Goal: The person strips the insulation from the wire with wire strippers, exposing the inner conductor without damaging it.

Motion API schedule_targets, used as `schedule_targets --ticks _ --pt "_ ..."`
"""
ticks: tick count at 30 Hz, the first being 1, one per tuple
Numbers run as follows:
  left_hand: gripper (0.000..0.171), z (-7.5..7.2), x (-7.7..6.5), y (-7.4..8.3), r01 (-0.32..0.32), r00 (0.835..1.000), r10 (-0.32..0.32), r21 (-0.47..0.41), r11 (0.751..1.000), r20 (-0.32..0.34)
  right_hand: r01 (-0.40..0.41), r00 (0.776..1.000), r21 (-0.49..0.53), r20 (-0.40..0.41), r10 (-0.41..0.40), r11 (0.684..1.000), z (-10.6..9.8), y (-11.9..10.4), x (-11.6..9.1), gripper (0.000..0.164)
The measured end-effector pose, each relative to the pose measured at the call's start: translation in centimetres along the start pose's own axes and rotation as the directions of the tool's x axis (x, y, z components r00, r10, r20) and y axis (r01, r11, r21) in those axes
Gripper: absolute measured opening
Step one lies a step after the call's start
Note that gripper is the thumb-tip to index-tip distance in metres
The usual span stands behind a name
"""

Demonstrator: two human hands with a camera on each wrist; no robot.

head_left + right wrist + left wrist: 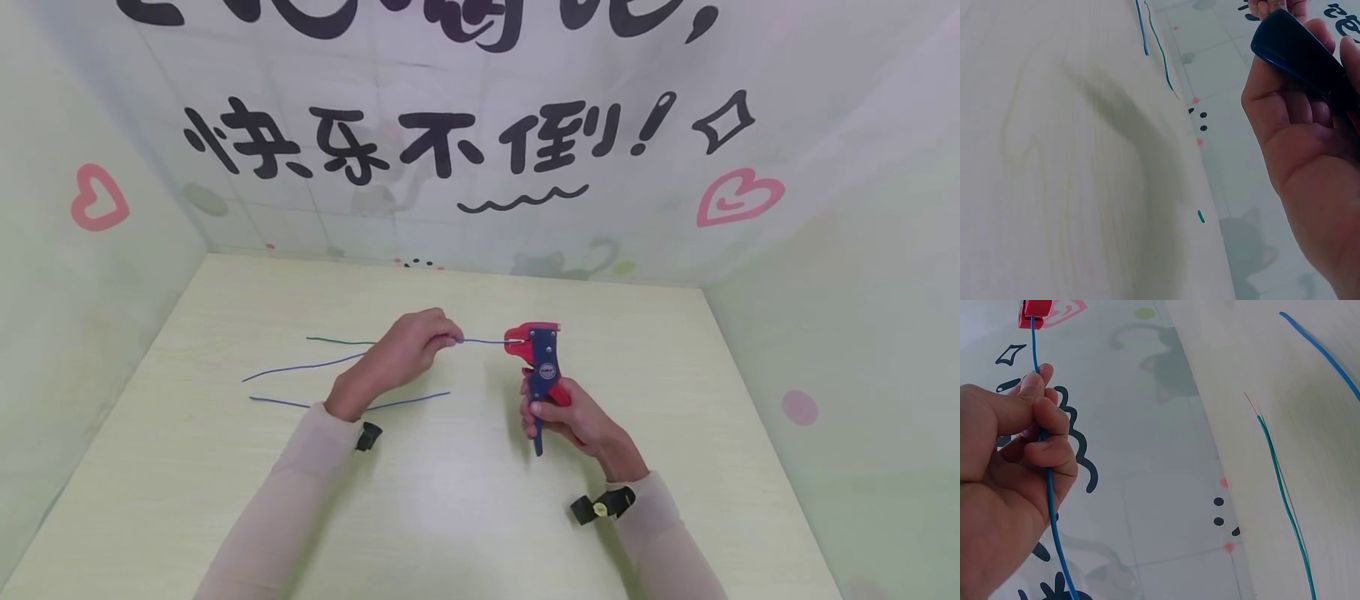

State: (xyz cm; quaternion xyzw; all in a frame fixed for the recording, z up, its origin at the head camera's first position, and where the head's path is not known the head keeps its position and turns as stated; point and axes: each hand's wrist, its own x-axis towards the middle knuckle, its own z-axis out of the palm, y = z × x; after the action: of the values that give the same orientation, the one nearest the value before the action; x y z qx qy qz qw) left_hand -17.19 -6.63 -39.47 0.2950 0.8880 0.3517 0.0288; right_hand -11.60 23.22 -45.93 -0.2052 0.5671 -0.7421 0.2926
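Note:
Between thumb and fingers, my left hand (405, 350) pinches a blue wire (486, 341), which trails back behind the wrist. The wire's front end reaches into the red jaws of a wire stripper (546, 354). My right hand (583, 417) grips the stripper's blue and red handles, holding it upright. In the left wrist view the blue wire (1055, 528) runs past the palm and up to the stripper's red head (1036, 309). Only the dark blue handle end (1291, 53) shows clearly in the right wrist view.
On the pale wooden table (450, 517) lie a second blue wire (408, 401) and a green wire (1282, 490) with a bare copper end. A short green insulation piece (1201, 216) lies near the table's back edge. Printed curtains stand behind and at both sides.

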Motion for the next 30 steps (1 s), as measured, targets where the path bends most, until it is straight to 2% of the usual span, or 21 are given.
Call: schedule_targets --ticks 7,11,15,20,22,26,30 --pt "0.019 0.1 0.0 0.2 0.001 1.0 -0.001 -0.012 1.0 0.01 0.013 1.0 -0.006 0.002 -0.013 1.0 0.3 0.2 0.0 0.009" --pt "0.019 0.1 0.0 0.1 -0.001 1.0 0.001 -0.006 1.0 0.011 0.016 0.999 -0.008 -0.041 -0.016 1.0 0.9 0.2 0.1 0.005" --pt "0.019 0.2 0.0 0.0 -0.006 1.0 0.006 0.022 1.0 -0.008 0.01 0.989 0.0 -0.144 -0.01 1.0 1.8 0.4 0.6 0.005" --pt "0.02 0.6 0.1 -0.4 -0.018 0.999 0.019 0.064 0.998 -0.028 -0.02 0.959 0.027 -0.281 0.027 0.999 2.1 0.5 1.5 0.014" --pt "0.02 0.6 0.2 -0.4 -0.025 0.999 0.027 0.055 0.998 -0.035 -0.023 0.956 0.016 -0.293 0.027 1.0 2.0 0.5 1.6 0.015" --pt "0.019 0.5 0.1 -0.5 -0.031 0.998 0.032 0.021 0.999 -0.049 -0.025 0.962 -0.007 -0.272 0.022 1.0 1.7 0.4 1.5 0.014" --pt "0.019 0.5 0.0 -0.6 -0.002 0.999 0.002 -0.001 1.0 -0.034 -0.037 0.966 -0.001 -0.256 0.035 0.999 1.7 0.5 1.5 0.014"
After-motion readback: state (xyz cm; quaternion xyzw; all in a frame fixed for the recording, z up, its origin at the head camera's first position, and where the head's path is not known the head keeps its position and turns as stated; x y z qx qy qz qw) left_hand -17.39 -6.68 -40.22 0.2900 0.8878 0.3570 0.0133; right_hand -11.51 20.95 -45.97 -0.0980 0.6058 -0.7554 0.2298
